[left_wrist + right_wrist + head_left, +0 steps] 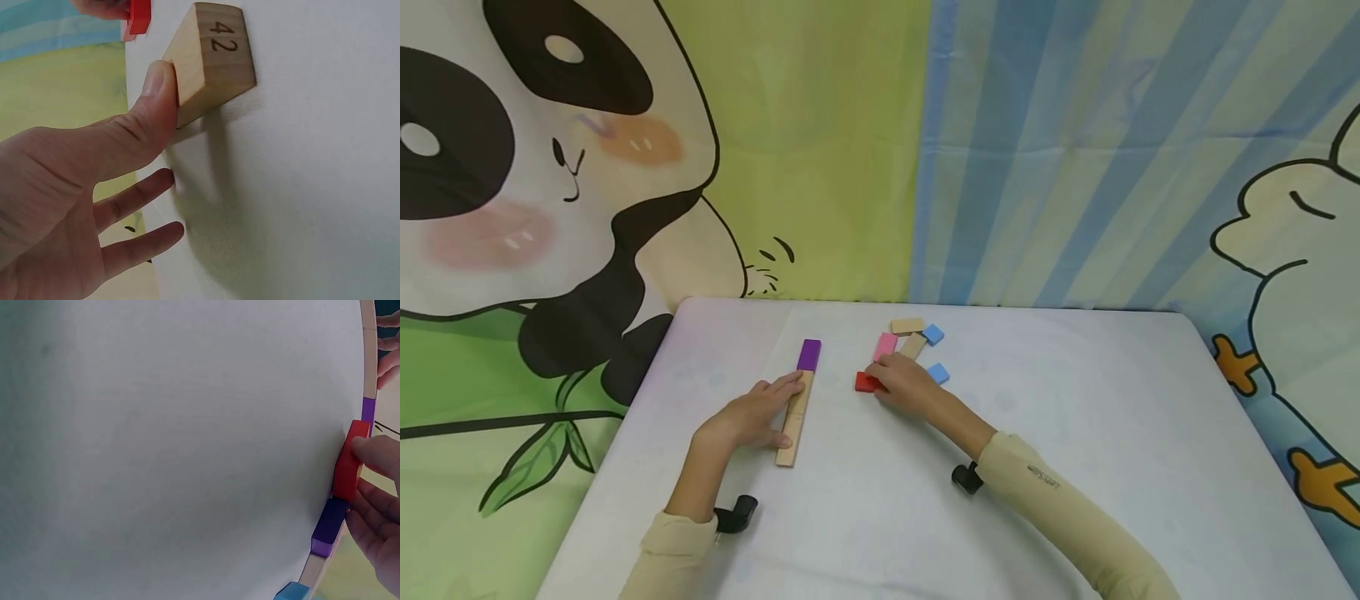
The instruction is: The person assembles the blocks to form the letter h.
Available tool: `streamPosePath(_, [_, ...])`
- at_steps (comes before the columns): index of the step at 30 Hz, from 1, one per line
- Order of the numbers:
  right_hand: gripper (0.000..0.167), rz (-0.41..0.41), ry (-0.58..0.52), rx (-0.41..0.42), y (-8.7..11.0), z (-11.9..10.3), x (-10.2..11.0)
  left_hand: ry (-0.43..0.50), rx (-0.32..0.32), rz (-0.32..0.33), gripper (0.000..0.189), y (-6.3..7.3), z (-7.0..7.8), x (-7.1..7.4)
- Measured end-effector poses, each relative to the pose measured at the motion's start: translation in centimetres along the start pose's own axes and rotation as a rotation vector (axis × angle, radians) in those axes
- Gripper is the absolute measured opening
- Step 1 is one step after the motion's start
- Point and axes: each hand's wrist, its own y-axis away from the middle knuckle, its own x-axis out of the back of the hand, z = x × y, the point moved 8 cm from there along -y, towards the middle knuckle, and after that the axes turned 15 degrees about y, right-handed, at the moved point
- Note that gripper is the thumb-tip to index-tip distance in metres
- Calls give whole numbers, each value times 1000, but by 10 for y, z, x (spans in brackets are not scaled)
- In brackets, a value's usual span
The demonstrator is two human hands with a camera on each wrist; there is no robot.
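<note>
A line of plain wooden blocks lies left of the table's middle, with a purple block at its far end. My left hand rests against this line, fingers mostly straight. In the left wrist view, its thumb touches a wooden block stamped with digits. My right hand pinches a red block between thumb and fingers. Right beside the red block, a second purple block shows in the right wrist view; the hand hides it from the head view.
Behind the right hand lie a pink block, two plain wooden blocks and a blue block. Another blue block sits just right of that hand. A cartoon curtain hangs behind the white table.
</note>
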Motion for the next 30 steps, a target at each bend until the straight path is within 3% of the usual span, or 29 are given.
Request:
streamPosePath(9, [39, 22, -35, -11, -4, -3, 2, -10, -13, 0, 91, -1, 1, 0])
streamPosePath(19, [38, 31, -56, -35, -7, -2, 9, -3, 15, -3, 91, -2, -1, -3])
streamPosePath(30, [47, 35, -47, -65, -22, 8, 21, 6, 17, 2, 93, -2, -2, -2])
